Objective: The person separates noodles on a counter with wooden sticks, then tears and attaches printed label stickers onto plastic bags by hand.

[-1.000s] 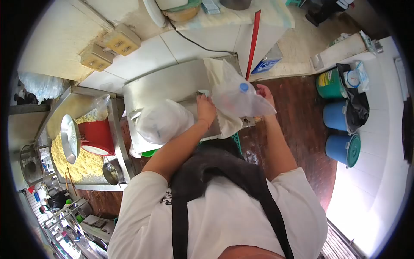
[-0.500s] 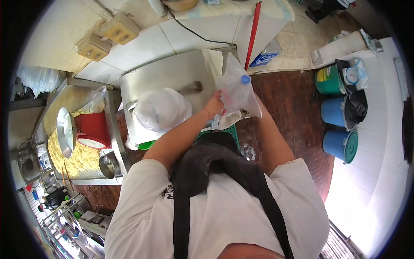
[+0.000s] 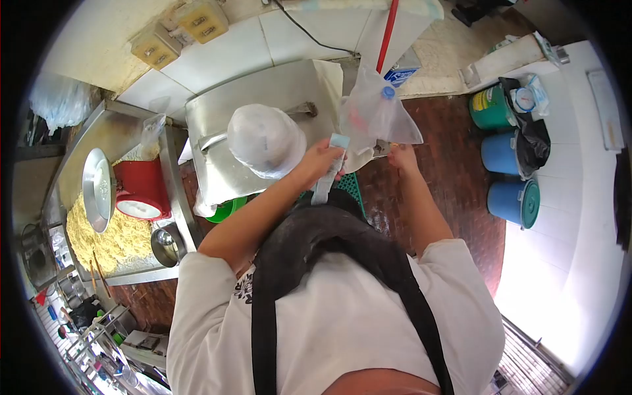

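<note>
My left hand (image 3: 322,161) is closed around a pale, translucent strip (image 3: 322,187) with a light-blue end sticking up past the fingers. Just beyond it stands a clear plastic bag (image 3: 372,108) with a blue cap and reddish marks. Below that bag's right corner, my right hand (image 3: 402,159) has its fingers drawn together; what they hold is too small to tell. On the steel surface (image 3: 217,112) to the left rest a full white plastic bag (image 3: 266,141) and a dark-ended tool (image 3: 304,110), partly behind it.
Left, a steel tray holds yellow noodle-like food (image 3: 112,230), a red scale (image 3: 138,187) with a metal pan, and a bowl (image 3: 166,245). Green (image 3: 490,108) and blue bins (image 3: 503,204) line the right wall. A red pole (image 3: 388,36) leans behind the clear bag.
My left hand has left the dark-ended tool and now grips the pale strip. My right hand has come out from behind the clear bag to its lower right, fingers drawn together. The view has shifted slightly.
</note>
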A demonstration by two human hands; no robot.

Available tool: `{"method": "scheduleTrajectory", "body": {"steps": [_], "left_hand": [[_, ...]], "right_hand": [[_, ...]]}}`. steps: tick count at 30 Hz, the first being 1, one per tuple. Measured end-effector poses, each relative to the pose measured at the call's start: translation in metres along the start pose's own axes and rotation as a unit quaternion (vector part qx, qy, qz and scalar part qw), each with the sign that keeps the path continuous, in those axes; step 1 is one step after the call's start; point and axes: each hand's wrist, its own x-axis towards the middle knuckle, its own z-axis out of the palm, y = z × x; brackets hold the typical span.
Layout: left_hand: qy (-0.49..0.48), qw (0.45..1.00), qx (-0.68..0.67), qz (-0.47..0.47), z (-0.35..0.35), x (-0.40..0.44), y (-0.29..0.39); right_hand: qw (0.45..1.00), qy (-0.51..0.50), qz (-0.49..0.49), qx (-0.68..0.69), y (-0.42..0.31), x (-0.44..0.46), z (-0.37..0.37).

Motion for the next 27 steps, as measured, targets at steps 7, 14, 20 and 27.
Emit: {"method": "scheduleTrajectory", "body": {"steps": [7,14,20,27], "left_hand": [[0.056,0.985,-0.001,0.162,-0.017,-0.136,0.055],[0.041,0.976,-0.034,0.213,-0.047,-0.172,0.052],[0.031,0.955,0.083,0.282,-0.058,-0.211,0.053],[0.119,0.933,0.131,0.315,-0.072,-0.213,0.045]], "right_hand": [[0.962,-0.226,-0.145,-0.051,-0.102,-0.174,0.087],[0.769,-0.021,-0.616,-0.169,-0.197,-0.277,0.185],[0.840,-0.038,-0.529,-0.119,-0.197,-0.286,0.206],[0.731,-0.038,-0.653,-0.194,-0.206,-0.291,0.215]]}}
